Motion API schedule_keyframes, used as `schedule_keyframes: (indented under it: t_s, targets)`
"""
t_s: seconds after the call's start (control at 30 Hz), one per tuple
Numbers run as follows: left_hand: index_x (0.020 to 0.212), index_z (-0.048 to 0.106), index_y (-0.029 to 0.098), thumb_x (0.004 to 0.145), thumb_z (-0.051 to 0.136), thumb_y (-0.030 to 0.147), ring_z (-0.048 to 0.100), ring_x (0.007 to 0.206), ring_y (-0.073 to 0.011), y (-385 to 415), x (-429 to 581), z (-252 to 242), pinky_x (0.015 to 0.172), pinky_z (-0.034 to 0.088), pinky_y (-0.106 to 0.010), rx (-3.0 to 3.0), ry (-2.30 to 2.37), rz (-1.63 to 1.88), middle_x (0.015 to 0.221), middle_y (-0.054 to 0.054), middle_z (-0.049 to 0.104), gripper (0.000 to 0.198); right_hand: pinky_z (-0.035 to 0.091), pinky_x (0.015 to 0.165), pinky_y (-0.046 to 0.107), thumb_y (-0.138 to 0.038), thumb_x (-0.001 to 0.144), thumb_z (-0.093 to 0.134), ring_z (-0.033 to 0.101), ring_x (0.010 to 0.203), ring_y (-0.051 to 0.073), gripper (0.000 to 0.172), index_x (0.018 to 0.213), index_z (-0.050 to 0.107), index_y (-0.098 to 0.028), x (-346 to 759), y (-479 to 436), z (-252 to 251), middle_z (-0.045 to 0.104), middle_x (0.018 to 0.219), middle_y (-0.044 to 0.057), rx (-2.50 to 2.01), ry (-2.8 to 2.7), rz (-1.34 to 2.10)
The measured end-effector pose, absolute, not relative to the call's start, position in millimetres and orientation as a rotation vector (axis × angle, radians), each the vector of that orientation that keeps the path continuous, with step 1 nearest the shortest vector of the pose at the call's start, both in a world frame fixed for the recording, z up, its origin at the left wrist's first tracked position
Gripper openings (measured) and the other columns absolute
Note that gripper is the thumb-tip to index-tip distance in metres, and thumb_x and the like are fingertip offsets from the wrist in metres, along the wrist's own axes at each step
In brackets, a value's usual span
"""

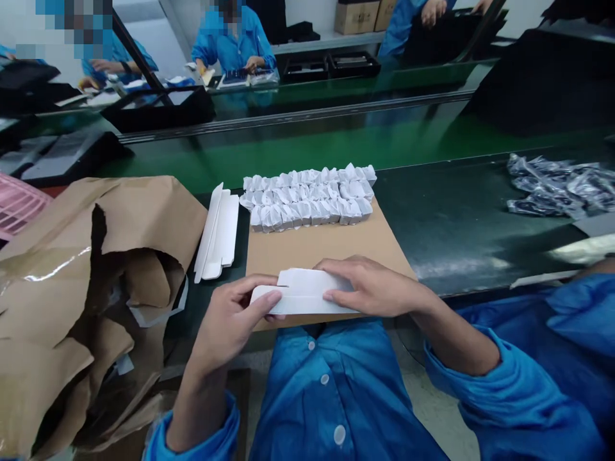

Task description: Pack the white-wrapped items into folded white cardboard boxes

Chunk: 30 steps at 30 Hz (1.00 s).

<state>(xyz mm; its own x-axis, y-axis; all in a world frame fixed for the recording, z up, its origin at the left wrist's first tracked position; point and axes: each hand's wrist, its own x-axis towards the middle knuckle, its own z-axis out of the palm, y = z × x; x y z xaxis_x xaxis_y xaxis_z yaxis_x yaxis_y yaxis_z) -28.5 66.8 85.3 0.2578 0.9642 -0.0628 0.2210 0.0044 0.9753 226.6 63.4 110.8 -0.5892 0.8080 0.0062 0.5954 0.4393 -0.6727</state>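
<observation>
A white folding carton (305, 299) with flaps is held level between my two hands, low over a brown cardboard sheet (327, 246). My left hand (235, 314) grips its left end, thumb on the near face and fingers behind. Around the right part closes my right hand (369, 285), thumb in front and fingers over the top. Several small items wrapped in white paper (307, 198) stand in packed rows at the back of the sheet. Left of the sheet lie flat white cartons (221, 234), stacked on the dark green bench.
A torn brown paper sack (139, 205) fills the left side, beside a pink basket (22, 205). Clear plastic bags (557, 186) lie at right. Beyond the green conveyor (307, 137), co-workers (235, 45) in blue sit near black trays (353, 64). A blue sleeve (576, 301) is close on my right.
</observation>
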Motion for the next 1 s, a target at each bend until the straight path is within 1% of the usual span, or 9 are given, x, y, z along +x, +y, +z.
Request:
schedule_keyframes:
  t_s: [0.1, 0.17, 0.23, 0.33, 0.5, 0.67, 0.83, 0.9, 1.0]
  targets:
    - [0.089, 0.068, 0.016, 0.081, 0.069, 0.043, 0.064, 0.052, -0.0131, 75, -29, 96, 0.052, 0.056, -0.024, 1.423, 1.191, 0.759, 0.073, -0.001, 0.068, 0.028, 0.048, 0.080, 0.039, -0.039, 0.088, 0.065, 0.061, 0.098, 0.029, 0.060, 0.139, 0.044, -0.013, 222, 48, 103, 0.065, 0.113, 0.014, -1.321, -2.473, 0.414]
    - [0.093, 0.067, 0.016, 0.083, 0.067, 0.043, 0.065, 0.056, -0.0136, 76, -24, 96, 0.055, 0.056, -0.025, 1.403, 1.125, 0.681, 0.075, -0.001, 0.068, 0.029, 0.048, 0.082, 0.045, -0.038, 0.085, 0.068, 0.059, 0.100, 0.033, 0.074, 0.144, 0.036, -0.007, 215, 40, 93, 0.062, 0.115, 0.019, -1.345, -2.496, 0.090]
    - [0.101, 0.068, 0.017, 0.083, 0.066, 0.041, 0.064, 0.058, -0.0136, 76, -23, 95, 0.055, 0.055, -0.023, 1.476, 1.043, 0.519, 0.071, 0.000, 0.067, 0.030, 0.049, 0.079, 0.045, -0.032, 0.087, 0.064, 0.059, 0.096, 0.032, 0.066, 0.141, 0.040, -0.003, 212, 35, 85, 0.063, 0.111, 0.020, -1.244, -2.571, -0.053]
    - [0.118, 0.067, 0.020, 0.084, 0.066, 0.038, 0.064, 0.061, -0.0137, 75, -25, 92, 0.054, 0.052, -0.020, 1.635, 0.990, 0.388, 0.066, 0.001, 0.065, 0.038, 0.049, 0.079, 0.044, -0.029, 0.089, 0.057, 0.058, 0.097, 0.031, 0.059, 0.139, 0.041, 0.000, 219, 34, 83, 0.062, 0.114, 0.022, -1.022, -2.638, -0.042]
    - [0.123, 0.067, 0.024, 0.087, 0.062, 0.039, 0.069, 0.061, -0.0171, 68, -26, 79, 0.056, 0.057, -0.025, 1.514, 0.905, 0.384, 0.079, -0.004, 0.073, 0.040, 0.049, 0.087, 0.044, -0.033, 0.092, 0.054, 0.057, 0.105, 0.030, 0.058, 0.137, 0.042, 0.003, 232, 30, 90, 0.060, 0.123, 0.023, -0.859, -2.621, 0.080]
    - [0.105, 0.076, 0.025, 0.081, 0.066, 0.034, 0.070, 0.066, -0.0166, 65, -12, 68, 0.055, 0.058, -0.023, 1.639, 1.045, 0.603, 0.094, -0.004, 0.077, 0.028, 0.051, 0.080, 0.044, -0.023, 0.093, 0.049, 0.061, 0.100, 0.030, 0.050, 0.135, 0.045, 0.002, 230, 24, 87, 0.063, 0.117, 0.023, -0.951, -2.618, -0.045]
    - [0.082, 0.079, 0.026, 0.073, 0.066, 0.019, 0.068, 0.067, -0.0130, 69, -4, 73, 0.062, 0.055, -0.019, 1.835, 1.126, 0.712, 0.082, 0.001, 0.077, 0.017, 0.053, 0.077, 0.042, -0.016, 0.095, 0.044, 0.065, 0.096, 0.029, 0.038, 0.128, 0.053, 0.000, 222, 18, 82, 0.067, 0.110, 0.022, -0.977, -2.592, -0.321]
    - [0.077, 0.077, 0.025, 0.071, 0.063, 0.014, 0.069, 0.070, -0.0132, 73, -6, 74, 0.062, 0.053, -0.018, 1.818, 1.172, 0.707, 0.079, 0.001, 0.076, 0.019, 0.054, 0.080, 0.041, -0.012, 0.095, 0.042, 0.066, 0.096, 0.028, 0.034, 0.124, 0.056, -0.001, 223, 18, 79, 0.069, 0.106, 0.021, -0.940, -2.554, -0.398]
    - [0.077, 0.075, 0.021, 0.072, 0.067, 0.019, 0.068, 0.068, -0.0154, 77, -14, 74, 0.058, 0.053, -0.021, 1.726, 1.198, 0.687, 0.078, -0.002, 0.075, 0.010, 0.052, 0.091, 0.045, -0.011, 0.095, 0.042, 0.063, 0.110, 0.029, 0.035, 0.127, 0.055, -0.005, 236, 23, 73, 0.066, 0.119, 0.021, -1.050, -2.515, -0.341]
